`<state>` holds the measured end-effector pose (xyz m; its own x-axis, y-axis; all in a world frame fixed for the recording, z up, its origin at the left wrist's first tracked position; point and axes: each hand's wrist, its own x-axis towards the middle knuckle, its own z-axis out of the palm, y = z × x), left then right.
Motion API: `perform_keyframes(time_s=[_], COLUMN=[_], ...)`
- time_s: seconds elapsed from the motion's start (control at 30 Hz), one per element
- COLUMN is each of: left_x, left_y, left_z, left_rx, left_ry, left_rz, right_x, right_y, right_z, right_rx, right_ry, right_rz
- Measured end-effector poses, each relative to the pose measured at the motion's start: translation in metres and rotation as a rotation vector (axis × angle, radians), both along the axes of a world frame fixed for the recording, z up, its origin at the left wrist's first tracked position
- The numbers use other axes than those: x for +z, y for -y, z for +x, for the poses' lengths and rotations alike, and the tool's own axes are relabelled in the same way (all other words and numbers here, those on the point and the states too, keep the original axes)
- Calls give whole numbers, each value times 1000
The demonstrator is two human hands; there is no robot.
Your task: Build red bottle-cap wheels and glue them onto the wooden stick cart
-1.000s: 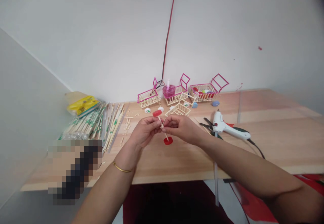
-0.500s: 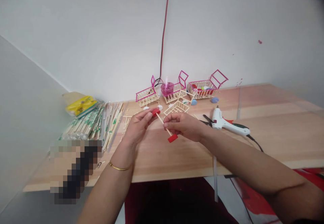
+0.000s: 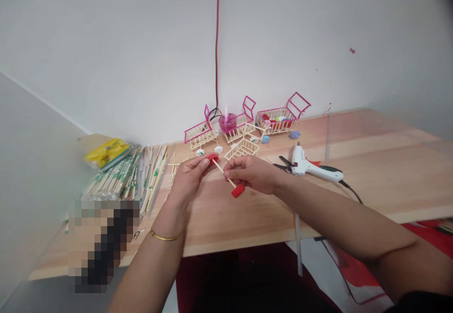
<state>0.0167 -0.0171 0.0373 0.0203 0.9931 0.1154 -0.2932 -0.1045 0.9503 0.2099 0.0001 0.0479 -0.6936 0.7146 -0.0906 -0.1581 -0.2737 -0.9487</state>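
Note:
I hold a small wooden stick axle (image 3: 223, 174) with a red bottle cap on each end, above the wooden table (image 3: 247, 214). My left hand (image 3: 189, 178) pinches the far red cap (image 3: 212, 158) between thumb and fingers. My right hand (image 3: 253, 173) is closed on the middle of the stick, and the near red cap (image 3: 238, 190) juts out below its fingers. Both hands hover over the table's middle, a short way in front of an unpainted stick basket (image 3: 242, 148).
Pink-edged stick carts (image 3: 201, 136) and a pink cup (image 3: 227, 122) line the wall. A white glue gun (image 3: 311, 167) and scissors (image 3: 283, 164) lie to the right. Bundles of wooden sticks (image 3: 130, 176) and a yellow packet (image 3: 106, 151) lie at the left. A red cable (image 3: 217, 44) hangs down the wall.
The axle has turned and tilted between my hands. My left hand slid from the stick's middle out to the far red cap; the near cap now shows edge-on.

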Motion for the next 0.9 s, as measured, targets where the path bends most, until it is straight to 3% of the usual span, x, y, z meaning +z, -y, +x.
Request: perform_keyframes(time_s=[0.9], left_x=[3], left_y=[1], left_z=[0], left_rx=[15], left_ry=[0], left_rz=[-23], right_x=[-4], right_y=[-3], right_z=[-1], right_rx=[-26], right_ry=[48], right_rz=[17])
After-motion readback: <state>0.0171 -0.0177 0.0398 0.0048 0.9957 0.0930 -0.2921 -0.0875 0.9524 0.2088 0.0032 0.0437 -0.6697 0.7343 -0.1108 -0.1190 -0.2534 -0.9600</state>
